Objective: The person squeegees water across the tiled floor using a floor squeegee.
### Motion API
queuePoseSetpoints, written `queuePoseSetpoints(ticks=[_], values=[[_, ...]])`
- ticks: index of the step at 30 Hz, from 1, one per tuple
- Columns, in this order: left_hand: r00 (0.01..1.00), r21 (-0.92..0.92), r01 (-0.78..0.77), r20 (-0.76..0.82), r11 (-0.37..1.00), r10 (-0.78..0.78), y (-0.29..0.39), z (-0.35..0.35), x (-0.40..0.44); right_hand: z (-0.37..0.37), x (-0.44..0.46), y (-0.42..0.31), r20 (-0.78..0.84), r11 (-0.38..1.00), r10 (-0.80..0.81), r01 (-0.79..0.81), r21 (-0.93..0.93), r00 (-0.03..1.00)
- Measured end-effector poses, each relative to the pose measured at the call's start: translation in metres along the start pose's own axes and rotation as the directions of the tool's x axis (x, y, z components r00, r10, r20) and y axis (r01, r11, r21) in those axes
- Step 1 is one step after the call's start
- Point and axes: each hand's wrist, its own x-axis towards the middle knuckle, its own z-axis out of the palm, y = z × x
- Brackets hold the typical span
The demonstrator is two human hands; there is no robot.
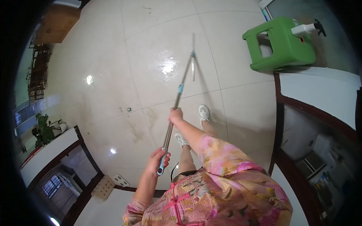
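Observation:
A long metal pole [175, 107] with light blue joints slants up across the tiled floor [241, 109]. Its far end carries a narrow, blurred head [193, 67], which lies on the floor beyond my feet. My left hand [155, 161] is closed round the blue grip at the near end of the pole. Farther up, my right hand [175, 115] wraps round the metal shaft. Wet, shiny patches [167, 67] show left of the head, and brownish smears [134, 128] mark the tiles left of the pole.
A green plastic stool [279, 45] stands at the upper right, with a white spray bottle [305, 29] on it. Wooden furniture [56, 22] is at the upper left. A potted plant [44, 130] stands on the left ledge. Dark-framed openings flank both sides.

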Motion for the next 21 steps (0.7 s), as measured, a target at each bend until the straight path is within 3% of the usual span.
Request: queuePoseSetpoints(ticks=[2,4,7,10,14,16,18,21], values=[[0.995,-0.077,-0.072,-0.079,0.994,0.066,0.001,0.004,0.002,0.028,0.008,-0.011,0.082,0.996,-0.014,0.021,-0.081,0.996],[0.988,-0.125,-0.122,-0.11,0.985,0.108,0.008,0.018,0.008,0.042,0.025,-0.025,0.263,0.984,-0.049,0.092,-0.153,0.964],[0.984,-0.124,-0.161,-0.101,0.979,0.149,0.018,0.048,0.006,0.033,0.02,-0.052,0.36,0.997,-0.008,0.035,-0.067,0.933],[0.992,0.055,-0.124,-0.031,0.991,0.125,-0.003,0.071,0.002,-0.036,-0.003,-0.073,0.332,0.993,-0.022,-0.018,0.117,0.943],[0.971,0.134,0.059,0.223,0.989,-0.088,-0.003,0.111,0.02,-0.13,0.021,-0.072,-0.031,0.984,-0.055,0.059,0.17,0.998],[0.963,0.189,0.111,0.223,0.976,-0.153,0.007,0.133,0.038,-0.165,0.048,-0.065,-0.115,0.979,-0.022,0.045,0.197,0.993],[0.957,0.224,0.163,0.199,0.961,-0.209,0.013,0.142,0.053,-0.175,0.049,-0.069,-0.138,0.977,0.075,-0.045,0.207,0.988],[0.96,0.128,0.187,0.185,0.974,-0.208,0.02,0.115,0.043,-0.139,0.048,-0.058,-0.168,0.993,0.046,-0.027,0.114,0.985]])
